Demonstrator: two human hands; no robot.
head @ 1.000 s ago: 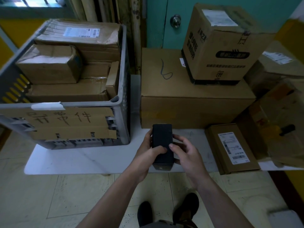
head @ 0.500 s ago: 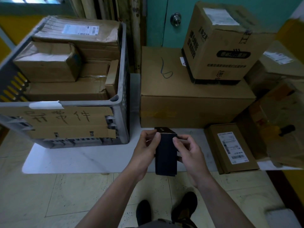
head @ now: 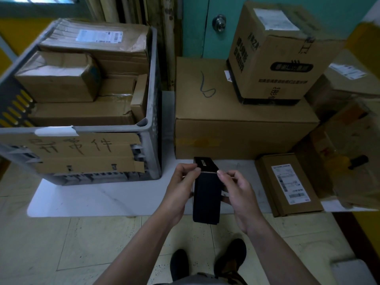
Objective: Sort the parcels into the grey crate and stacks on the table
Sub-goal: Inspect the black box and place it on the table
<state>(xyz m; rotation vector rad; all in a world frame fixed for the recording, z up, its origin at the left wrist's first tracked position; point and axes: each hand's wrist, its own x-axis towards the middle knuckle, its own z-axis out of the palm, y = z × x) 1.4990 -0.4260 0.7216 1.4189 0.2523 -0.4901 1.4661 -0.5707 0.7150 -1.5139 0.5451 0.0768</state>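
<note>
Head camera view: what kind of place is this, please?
Probably a small parcel sorting room: a printed carton stacked on a large cardboard box on the white table, a grey crate full of parcels with a handwritten cardboard sign, and a flat parcel bearing a barcode label.

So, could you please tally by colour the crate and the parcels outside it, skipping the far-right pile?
Grey: 1, the crate
Black: 1, the held parcel
Brown: 3, the large box, the printed box on it, the flat labelled parcel
Total: 5

Black box (head: 206,195) now more upright, printed end up; fingers (head: 223,175) seemingly higher, at its top corners.
</note>
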